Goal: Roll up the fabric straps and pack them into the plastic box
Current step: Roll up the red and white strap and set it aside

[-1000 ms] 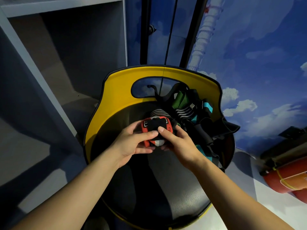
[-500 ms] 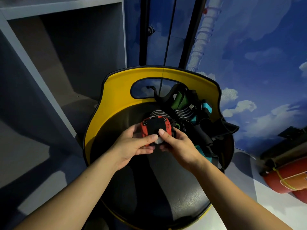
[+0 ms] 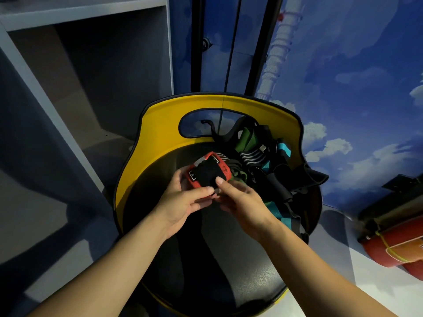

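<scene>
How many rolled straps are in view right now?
1: the red roll, held by both hands, left hand and right hand, over the seat. Others sit unrolled in the pile; some may be hidden.

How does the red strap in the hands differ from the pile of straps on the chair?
The red strap is rolled into a compact bundle; the strap pile lies loose and tangled. The red strap is held by the left hand and right hand above the seat; the pile rests on the chair. The pile mixes green, teal, black and stripes. Neither is boxed yet.
</scene>
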Motion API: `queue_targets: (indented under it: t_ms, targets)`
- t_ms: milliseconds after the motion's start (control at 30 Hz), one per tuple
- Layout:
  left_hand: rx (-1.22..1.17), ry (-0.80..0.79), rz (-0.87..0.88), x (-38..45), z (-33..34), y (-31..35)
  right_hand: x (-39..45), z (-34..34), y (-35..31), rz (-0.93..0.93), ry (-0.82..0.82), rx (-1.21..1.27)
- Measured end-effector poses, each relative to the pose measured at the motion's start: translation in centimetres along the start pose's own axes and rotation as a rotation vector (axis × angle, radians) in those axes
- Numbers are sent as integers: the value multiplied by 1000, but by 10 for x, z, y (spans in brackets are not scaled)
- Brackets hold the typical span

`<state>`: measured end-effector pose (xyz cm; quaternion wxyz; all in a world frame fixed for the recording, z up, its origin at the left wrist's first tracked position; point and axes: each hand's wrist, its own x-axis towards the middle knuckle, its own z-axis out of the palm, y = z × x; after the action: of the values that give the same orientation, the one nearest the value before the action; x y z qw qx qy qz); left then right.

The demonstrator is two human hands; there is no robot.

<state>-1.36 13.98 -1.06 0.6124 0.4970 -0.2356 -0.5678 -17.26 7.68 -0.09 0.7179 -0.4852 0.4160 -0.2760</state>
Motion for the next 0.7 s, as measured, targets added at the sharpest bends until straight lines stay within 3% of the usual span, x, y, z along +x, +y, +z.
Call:
queue_targets:
  t_ms: [167, 300, 367, 567, 700]
  targets:
    - [266, -4, 68, 3, -12, 2, 1, -2, 4, -183, -24, 57]
    - [732, 88, 157, 13, -33, 3, 10, -8, 6, -328, 37, -290]
    - [837, 96, 236, 17, -39, 0, 14, -6, 8, -382, 70, -444]
    - [858, 80, 211, 29, -56, -3, 40, -7, 19, -508, 120, -790]
    - [845, 150, 247, 33, -66, -8, 60, -1, 31, -524, 87, -859]
